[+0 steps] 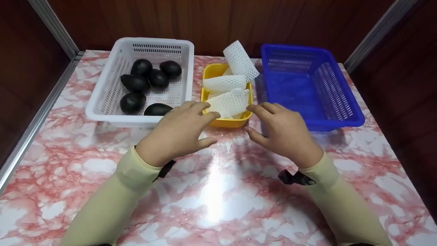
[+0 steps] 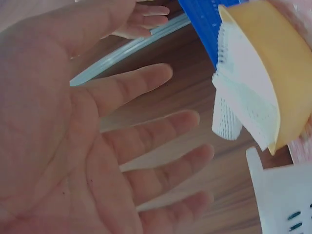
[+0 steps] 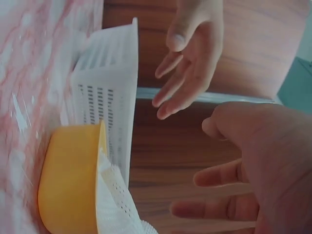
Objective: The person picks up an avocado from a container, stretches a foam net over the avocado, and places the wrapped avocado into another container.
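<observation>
Closest to us, two pale yellow sleeves [image 1: 116, 191] extend over the red-and-white marbled table [image 1: 51, 191], and at its far edge we see a dark wood-grain panel [image 1: 218, 27]. On the table's right side we find a blue basket [image 1: 290, 85], and on its left a white basket [image 1: 123, 118], both with slotted walls. Over the white basket's near right corner is the left hand [image 1: 181, 128], palm facing inward, fingers straight and spread. Opposite it, the right hand [image 1: 283, 128] has its fingers loosely extended. We see nothing held in either, and the wrist views show us both apart from the yellow tub [image 1: 228, 123] between the two baskets. Inside the tub we count at least three white foam nets [image 1: 228, 102], one tilted up above its far rim. Smallest, six dark avocados [image 1: 132, 103] lie in the white basket.
</observation>
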Tool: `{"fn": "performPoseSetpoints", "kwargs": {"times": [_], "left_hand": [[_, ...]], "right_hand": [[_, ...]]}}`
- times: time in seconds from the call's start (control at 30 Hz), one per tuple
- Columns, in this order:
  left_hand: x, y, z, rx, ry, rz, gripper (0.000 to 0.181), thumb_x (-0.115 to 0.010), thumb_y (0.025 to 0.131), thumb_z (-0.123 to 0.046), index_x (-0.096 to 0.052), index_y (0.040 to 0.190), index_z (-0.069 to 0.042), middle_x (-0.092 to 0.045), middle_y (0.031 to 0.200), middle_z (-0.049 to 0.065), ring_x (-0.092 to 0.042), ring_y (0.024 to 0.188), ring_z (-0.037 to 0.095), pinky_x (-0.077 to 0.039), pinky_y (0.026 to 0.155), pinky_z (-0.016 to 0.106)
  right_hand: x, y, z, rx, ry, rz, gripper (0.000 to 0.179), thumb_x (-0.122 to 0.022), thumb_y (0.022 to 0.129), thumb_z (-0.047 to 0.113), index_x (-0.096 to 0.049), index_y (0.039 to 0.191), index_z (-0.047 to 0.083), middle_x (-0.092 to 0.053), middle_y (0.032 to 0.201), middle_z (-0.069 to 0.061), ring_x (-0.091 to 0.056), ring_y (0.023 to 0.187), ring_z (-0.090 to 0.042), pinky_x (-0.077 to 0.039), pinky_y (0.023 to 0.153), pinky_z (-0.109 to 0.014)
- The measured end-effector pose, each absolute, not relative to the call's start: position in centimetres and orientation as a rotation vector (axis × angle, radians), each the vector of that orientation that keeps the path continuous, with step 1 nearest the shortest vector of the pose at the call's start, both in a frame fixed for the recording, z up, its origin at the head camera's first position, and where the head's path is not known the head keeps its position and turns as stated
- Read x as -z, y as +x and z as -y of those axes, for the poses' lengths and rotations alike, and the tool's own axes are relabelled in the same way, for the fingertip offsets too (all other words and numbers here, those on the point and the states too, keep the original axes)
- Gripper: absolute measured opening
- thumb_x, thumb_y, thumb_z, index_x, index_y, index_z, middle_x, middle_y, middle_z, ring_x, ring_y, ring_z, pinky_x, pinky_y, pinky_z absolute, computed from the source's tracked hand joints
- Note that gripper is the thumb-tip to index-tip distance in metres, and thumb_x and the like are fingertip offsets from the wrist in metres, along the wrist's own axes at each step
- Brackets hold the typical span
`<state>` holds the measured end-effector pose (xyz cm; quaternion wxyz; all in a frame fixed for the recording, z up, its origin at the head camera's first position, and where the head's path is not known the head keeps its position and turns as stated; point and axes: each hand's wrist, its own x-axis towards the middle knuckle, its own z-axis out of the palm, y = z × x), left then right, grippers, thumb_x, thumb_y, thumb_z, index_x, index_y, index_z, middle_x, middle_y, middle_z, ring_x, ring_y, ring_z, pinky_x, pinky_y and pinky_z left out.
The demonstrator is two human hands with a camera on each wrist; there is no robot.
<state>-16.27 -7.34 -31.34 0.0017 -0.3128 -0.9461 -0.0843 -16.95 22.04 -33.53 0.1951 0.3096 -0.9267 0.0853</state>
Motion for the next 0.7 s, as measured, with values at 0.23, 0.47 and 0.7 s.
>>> {"fn": "performPoseSetpoints", "kwargs": {"times": [0.23, 0.47, 0.7], "left_hand": [[32.1, -15.5, 6.2, 0.250, -1.261, 2.919, 0.055, -0.077, 0.100, -0.046, -0.066, 0.147, -0.019, -0.070, 0.137, 0.008, -0.069, 0.123, 0.033, -0.059, 0.101, 0.056], [33.3, -15.2, 5.6, 0.188, -1.414, 2.975, 0.047, -0.079, 0.099, -0.044, -0.069, 0.136, -0.017, -0.073, 0.127, 0.006, -0.073, 0.115, 0.031, -0.060, 0.098, 0.052], [34.0, -15.0, 5.1, 0.204, -1.467, 2.975, 0.043, -0.081, 0.098, -0.041, -0.071, 0.133, -0.019, -0.074, 0.130, 0.005, -0.075, 0.114, 0.030, -0.062, 0.097, 0.051]], "right_hand": [[33.9, -16.3, -21.7, -0.212, 1.127, 2.566, 0.046, -0.080, 0.096, 0.044, -0.074, 0.129, 0.014, -0.079, 0.107, -0.006, -0.075, 0.081, -0.025, -0.061, 0.063, -0.046], [34.6, -15.9, -21.1, -0.209, 1.352, 2.587, 0.040, -0.082, 0.096, 0.044, -0.075, 0.122, 0.014, -0.080, 0.110, -0.001, -0.076, 0.084, -0.021, -0.063, 0.070, -0.043], [35.2, -15.8, -20.4, -0.229, 1.486, 2.624, 0.030, -0.081, 0.096, 0.040, -0.077, 0.117, 0.018, -0.079, 0.107, 0.001, -0.076, 0.080, -0.018, -0.064, 0.068, -0.039]]}}
